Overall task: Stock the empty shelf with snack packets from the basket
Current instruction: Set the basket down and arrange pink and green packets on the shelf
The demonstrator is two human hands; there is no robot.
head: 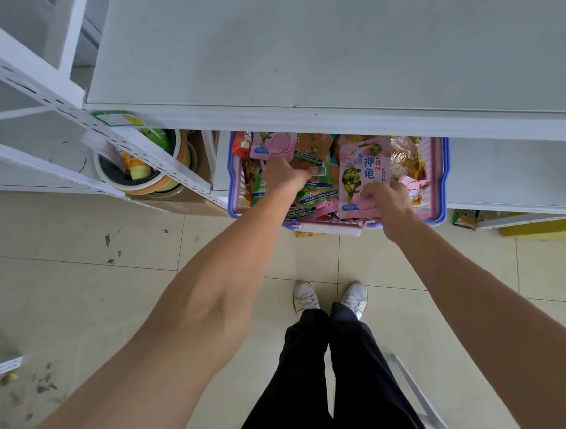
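A pink basket with a blue rim (441, 181) stands on the floor under the white shelf (329, 41), whose top surface is bare. Several snack packets fill the basket. My right hand (389, 202) pinches the lower edge of a pink packet with a green turtle print (361, 174), held upright over the basket. My left hand (283, 175) reaches into the basket and grips another pink packet (271, 146) among green packets (313, 188). The shelf's front edge hides the far part of the basket.
A cardboard box with rolls of tape (143, 178) sits left of the basket behind a white perforated upright (148, 150). A lower white shelf (515, 175) lies to the right. My feet (329, 298) stand on the tiled floor just before the basket.
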